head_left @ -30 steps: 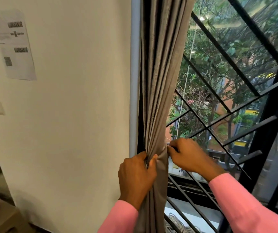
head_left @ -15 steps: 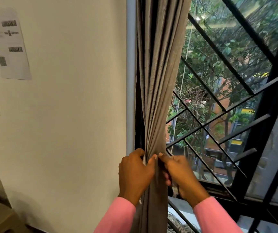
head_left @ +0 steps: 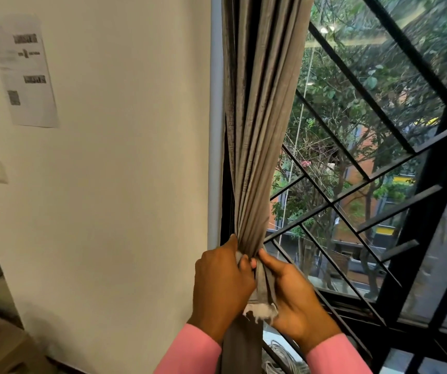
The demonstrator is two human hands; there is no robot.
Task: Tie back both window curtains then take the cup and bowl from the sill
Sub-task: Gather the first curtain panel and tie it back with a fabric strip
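Head view, left hand (head_left: 223, 284) gripping bunched grey curtain (head_left: 257, 130), right hand (head_left: 295, 300) pinching its tie strip (head_left: 263, 288).

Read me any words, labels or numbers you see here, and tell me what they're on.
No text here can be read.
Paper on the wall: dark headings, small print and a code-like square, all too blurred to read.
Yellow signs outdoors: too blurred, and no letters can be made out.

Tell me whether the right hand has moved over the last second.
Yes. The right hand has shifted left and down off the window grille to the gathered curtain, close beside the left hand, pinching a fabric strip.
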